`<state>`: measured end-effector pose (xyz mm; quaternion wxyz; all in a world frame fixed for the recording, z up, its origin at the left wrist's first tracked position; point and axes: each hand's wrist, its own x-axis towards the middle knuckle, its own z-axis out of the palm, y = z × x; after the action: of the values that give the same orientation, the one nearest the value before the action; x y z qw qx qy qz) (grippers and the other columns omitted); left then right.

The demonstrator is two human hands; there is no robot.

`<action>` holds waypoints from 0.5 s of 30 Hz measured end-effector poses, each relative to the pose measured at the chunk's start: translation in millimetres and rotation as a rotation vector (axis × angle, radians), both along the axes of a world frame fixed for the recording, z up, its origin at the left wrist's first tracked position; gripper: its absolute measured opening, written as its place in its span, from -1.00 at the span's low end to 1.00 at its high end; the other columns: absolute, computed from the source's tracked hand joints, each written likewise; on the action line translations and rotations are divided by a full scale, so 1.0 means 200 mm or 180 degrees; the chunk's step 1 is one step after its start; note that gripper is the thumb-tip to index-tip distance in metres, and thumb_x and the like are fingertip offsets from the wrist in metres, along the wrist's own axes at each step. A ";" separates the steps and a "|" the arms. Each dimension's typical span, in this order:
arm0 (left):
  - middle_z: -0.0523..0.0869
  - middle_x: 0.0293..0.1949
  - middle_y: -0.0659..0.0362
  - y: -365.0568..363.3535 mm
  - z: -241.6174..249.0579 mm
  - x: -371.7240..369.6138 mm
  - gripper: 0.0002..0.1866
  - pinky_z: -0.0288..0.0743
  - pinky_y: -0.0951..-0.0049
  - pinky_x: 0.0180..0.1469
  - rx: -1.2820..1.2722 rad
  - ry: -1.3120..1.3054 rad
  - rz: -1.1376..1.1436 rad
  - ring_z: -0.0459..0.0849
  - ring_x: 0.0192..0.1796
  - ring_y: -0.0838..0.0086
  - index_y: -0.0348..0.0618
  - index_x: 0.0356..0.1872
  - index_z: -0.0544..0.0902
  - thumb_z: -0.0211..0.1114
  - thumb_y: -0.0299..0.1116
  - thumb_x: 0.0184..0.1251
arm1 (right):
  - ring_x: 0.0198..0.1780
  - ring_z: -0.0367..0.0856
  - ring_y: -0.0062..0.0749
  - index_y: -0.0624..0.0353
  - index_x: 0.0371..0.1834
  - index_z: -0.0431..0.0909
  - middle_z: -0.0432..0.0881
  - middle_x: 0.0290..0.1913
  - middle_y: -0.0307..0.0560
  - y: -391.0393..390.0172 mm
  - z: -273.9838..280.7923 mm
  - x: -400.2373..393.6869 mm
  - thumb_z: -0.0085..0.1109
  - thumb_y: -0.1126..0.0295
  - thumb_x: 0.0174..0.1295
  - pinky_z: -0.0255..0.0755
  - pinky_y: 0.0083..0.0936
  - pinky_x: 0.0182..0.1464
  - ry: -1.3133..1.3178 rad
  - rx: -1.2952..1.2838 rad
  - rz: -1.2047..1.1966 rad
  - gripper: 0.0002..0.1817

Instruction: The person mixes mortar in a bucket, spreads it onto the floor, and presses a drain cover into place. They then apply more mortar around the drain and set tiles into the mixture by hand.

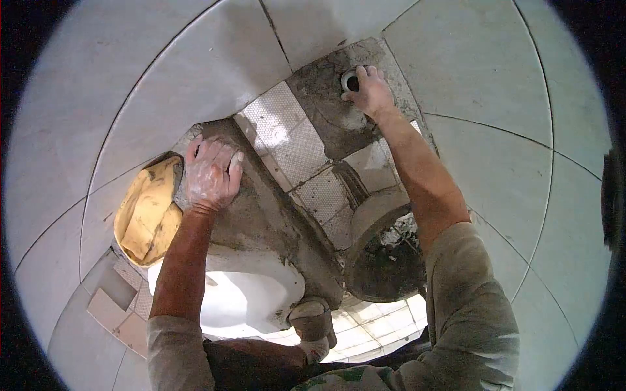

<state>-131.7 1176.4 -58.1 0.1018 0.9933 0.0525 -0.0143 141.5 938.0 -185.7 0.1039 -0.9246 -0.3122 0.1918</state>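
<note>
My right hand [373,92] reaches to the far corner, its fingers and thumb closed around the rim of a round drain pipe end [347,81]. Grey wet mortar [319,104] surrounds the pipe. My left hand [212,173], whitened with dust, leans on a cement-covered ledge [254,221], palm down, fingers slightly bent and apart. Nothing shows in it. Beside the left hand sits a yellow container [149,212] with crumpled yellow material. Small-patterned floor tiles [287,133] lie between the ledge and the mortar patch.
A mortar-crusted bucket [385,260] stands below my right forearm. A white ceramic fixture [248,296] lies near my body, next to a shoe [313,319]. Tile pieces [114,309] lean at the lower left. Large pale wall tiles [189,78] enclose the space.
</note>
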 end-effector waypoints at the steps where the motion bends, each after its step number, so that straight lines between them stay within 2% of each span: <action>1: 0.67 -0.24 0.12 0.00 0.00 0.00 -0.78 0.13 0.06 0.33 0.0001 -0.0004 0.0011 0.56 0.06 0.22 -0.16 -0.30 0.65 0.18 -0.24 0.22 | 0.17 0.38 0.14 0.24 0.10 0.40 0.45 0.06 0.20 0.00 -0.01 0.00 0.45 0.07 -0.08 0.36 -0.12 0.17 -0.0093 0.0071 0.0010 -0.28; 6: 0.68 -0.28 0.13 -0.01 0.01 0.01 -0.79 0.15 0.08 0.32 -0.0071 -0.0072 0.0106 0.57 0.04 0.22 -0.15 -0.34 0.66 0.18 -0.24 0.21 | 0.12 0.43 0.17 0.21 0.08 0.42 0.46 0.04 0.22 -0.06 0.00 0.00 0.38 0.08 0.02 0.40 -0.12 0.09 -0.0180 0.0289 -0.0029 -0.37; 8: 0.68 -0.28 0.13 -0.01 0.01 0.01 -0.80 0.15 0.08 0.32 -0.0053 -0.0066 0.0094 0.57 0.04 0.22 -0.15 -0.35 0.66 0.18 -0.24 0.21 | 0.02 0.48 0.17 0.19 -0.02 0.48 0.51 -0.12 0.20 -0.12 -0.01 0.06 0.23 0.22 0.16 0.42 -0.10 0.06 -0.0559 0.0734 -0.0210 -0.62; 9: 0.68 -0.28 0.13 -0.01 0.01 0.01 -0.80 0.15 0.08 0.32 -0.0025 -0.0071 0.0079 0.57 0.04 0.23 -0.15 -0.35 0.66 0.18 -0.24 0.21 | 0.02 0.48 0.17 0.19 -0.02 0.48 0.51 -0.12 0.20 -0.17 0.00 0.10 0.23 0.22 0.16 0.42 -0.10 0.06 -0.0563 0.0714 -0.0202 -0.62; 11: 0.68 -0.27 0.12 0.00 0.00 0.00 -0.80 0.15 0.09 0.32 -0.0031 -0.0106 0.0072 0.57 0.04 0.23 -0.14 -0.35 0.66 0.19 -0.24 0.21 | -0.09 0.56 0.17 0.13 -0.14 0.59 0.59 -0.21 0.20 -0.23 0.01 0.18 0.12 0.29 0.21 0.44 -0.07 0.00 -0.0677 0.0655 -0.0649 -0.77; 15: 0.68 -0.25 0.12 -0.01 0.01 0.01 -0.80 0.16 0.09 0.32 -0.0047 -0.0147 0.0117 0.57 0.05 0.25 -0.13 -0.35 0.67 0.19 -0.23 0.21 | -0.16 0.62 0.13 0.08 -0.22 0.66 0.66 -0.20 0.17 -0.20 0.08 0.19 0.12 0.28 0.18 0.48 -0.10 -0.04 -0.0498 0.0838 -0.0743 -0.80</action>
<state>-129.9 1173.5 -56.5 0.1106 0.9915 0.0683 0.0101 179.6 898.2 -169.2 0.2210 -0.9450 -0.2325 0.0635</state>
